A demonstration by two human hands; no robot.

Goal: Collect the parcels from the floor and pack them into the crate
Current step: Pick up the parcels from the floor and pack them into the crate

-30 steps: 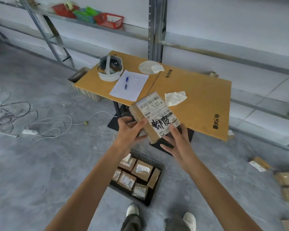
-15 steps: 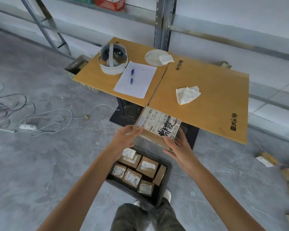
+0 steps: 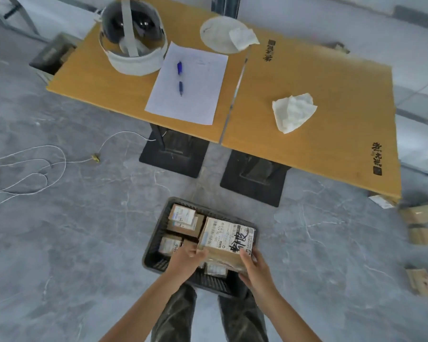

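You hold the large labelled parcel [image 3: 226, 239] low over the right half of the crate [image 3: 156, 261], label up. Your left hand [image 3: 187, 259] grips its near left corner and your right hand [image 3: 253, 266] clasps its near right edge. Keep it level and settle it beside the smaller parcels [image 3: 182, 218] before letting go. It hides whatever lies beneath it, so I can't tell whether it rests on anything. The floor parcels [image 3: 416, 215] at right are blurred and cut off.
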